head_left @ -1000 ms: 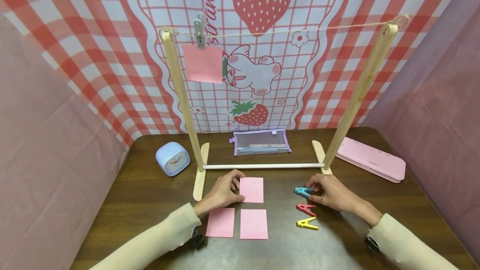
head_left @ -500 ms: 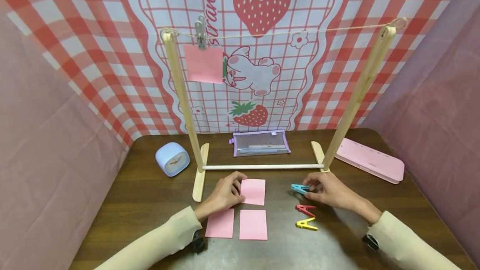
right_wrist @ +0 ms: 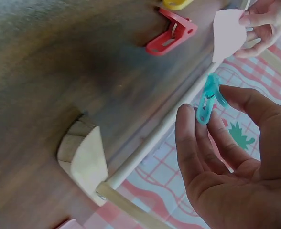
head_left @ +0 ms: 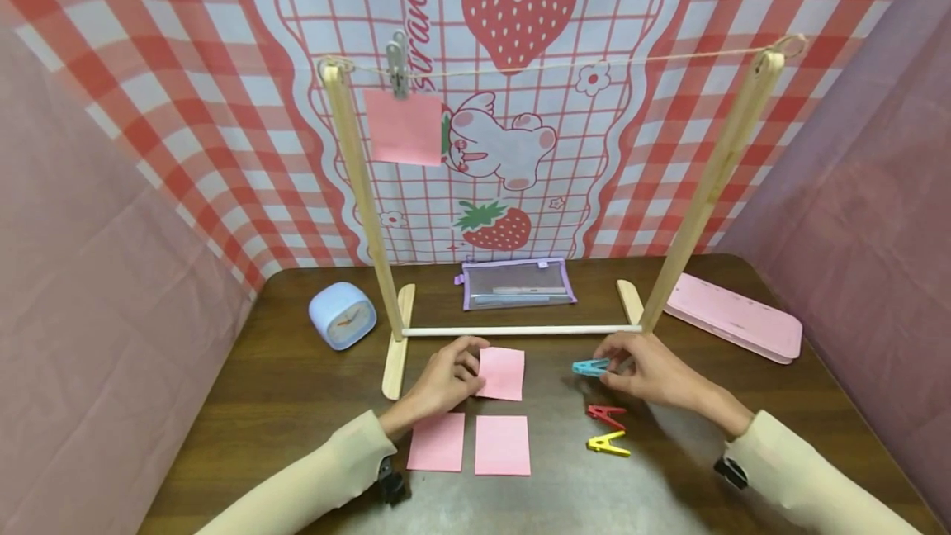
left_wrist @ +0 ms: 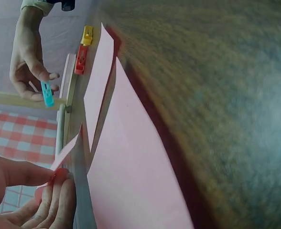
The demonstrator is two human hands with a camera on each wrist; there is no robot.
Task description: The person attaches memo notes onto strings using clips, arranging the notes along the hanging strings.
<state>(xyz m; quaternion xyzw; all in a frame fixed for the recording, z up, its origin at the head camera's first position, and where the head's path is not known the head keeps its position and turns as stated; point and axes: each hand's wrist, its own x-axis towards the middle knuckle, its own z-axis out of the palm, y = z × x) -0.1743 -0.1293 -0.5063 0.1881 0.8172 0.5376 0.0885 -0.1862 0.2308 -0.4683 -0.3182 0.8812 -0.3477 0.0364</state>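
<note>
A blue clip [head_left: 589, 367] is pinched between thumb and fingers of the right hand [head_left: 646, 366], and a pink sheet [head_left: 502, 374] is gripped at one edge by the left hand [head_left: 444, 380], both in front of a white rod [head_left: 520, 330]. On the backdrop [head_left: 594, 163] beyond, sideways red lettering [head_left: 411, 15] can be read as "strawbe", cut off above.

Pink note [head_left: 502, 374], turquoise clip [head_left: 589, 367], red clip [head_left: 605, 415], yellow clip [head_left: 607, 443], red-and-white checked backdrop [head_left: 186, 64]
</note>
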